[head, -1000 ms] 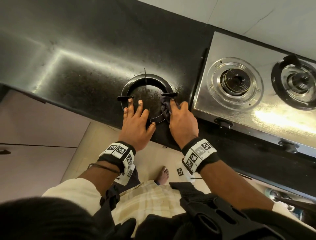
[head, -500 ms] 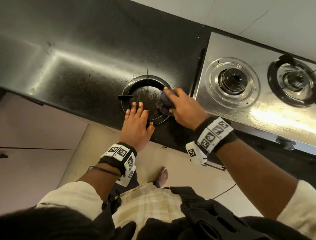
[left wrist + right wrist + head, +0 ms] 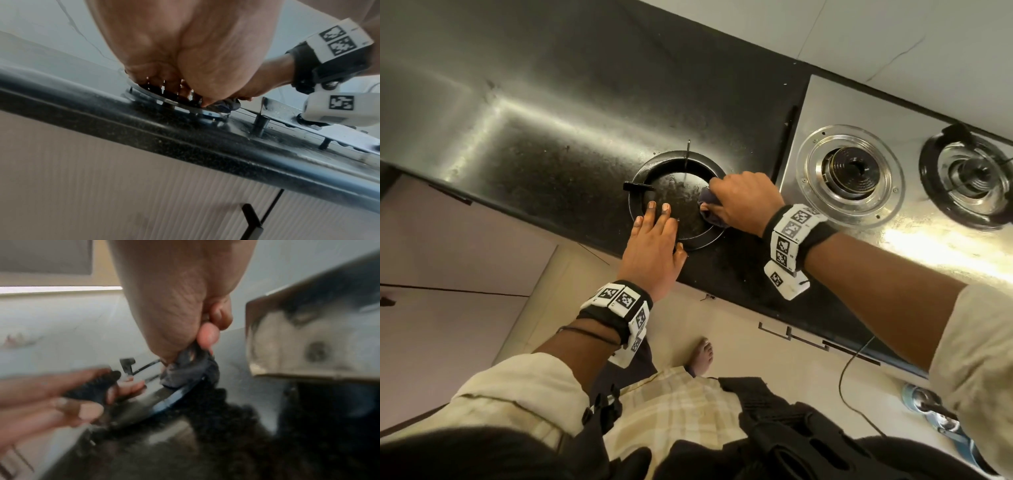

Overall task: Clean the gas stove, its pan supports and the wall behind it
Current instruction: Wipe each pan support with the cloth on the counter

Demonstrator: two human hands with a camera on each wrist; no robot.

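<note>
A black round pan support (image 3: 640, 186) lies on the dark countertop (image 3: 534, 144), left of the steel gas stove (image 3: 859, 116). My left hand (image 3: 654, 236) rests flat on the support's near rim, fingers straight. My right hand (image 3: 739, 202) grips a dark cloth (image 3: 709, 205) and presses it on the support's right rim. In the right wrist view the right hand's fingers (image 3: 207, 335) pinch the cloth (image 3: 185, 371) against the ring. The stove's left burner (image 3: 851, 169) stands bare; the right burner (image 3: 972, 178) carries its own black support. The pale wall (image 3: 893, 34) runs behind.
The countertop's front edge (image 3: 185, 146) runs just under my wrists, with cabinet doors (image 3: 144, 194) below. Stove knobs (image 3: 259, 126) stick out at its front. A thin cable (image 3: 849, 377) hangs by the floor, and my foot (image 3: 702, 354) stands below.
My right hand with the cloth has moved from the support's near right rim up along the right side. The left hand has stayed on the near rim.
</note>
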